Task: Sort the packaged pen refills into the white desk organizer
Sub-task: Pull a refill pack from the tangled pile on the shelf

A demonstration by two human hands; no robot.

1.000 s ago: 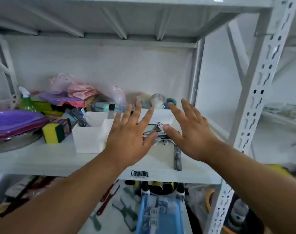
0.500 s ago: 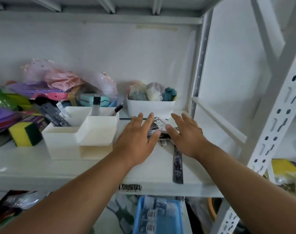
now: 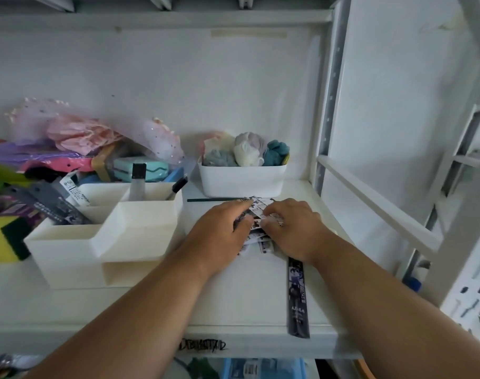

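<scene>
White shelf (image 3: 233,305), both hands on the refill pile.
Left hand (image 3: 219,233) and right hand (image 3: 291,228) curl fingers around packaged refills (image 3: 256,214) lying between them; organizer (image 3: 107,231) just left. Gather evenly, lift together; stray pack (image 3: 297,296) sits nearer.

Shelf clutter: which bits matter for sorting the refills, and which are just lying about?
For the job: refill packs under both hands, left hand, right hand, lone dark pack at the shelf edge, white organizer.

Lying about: sponge, bin of cloth bundles, pink bags.
</scene>
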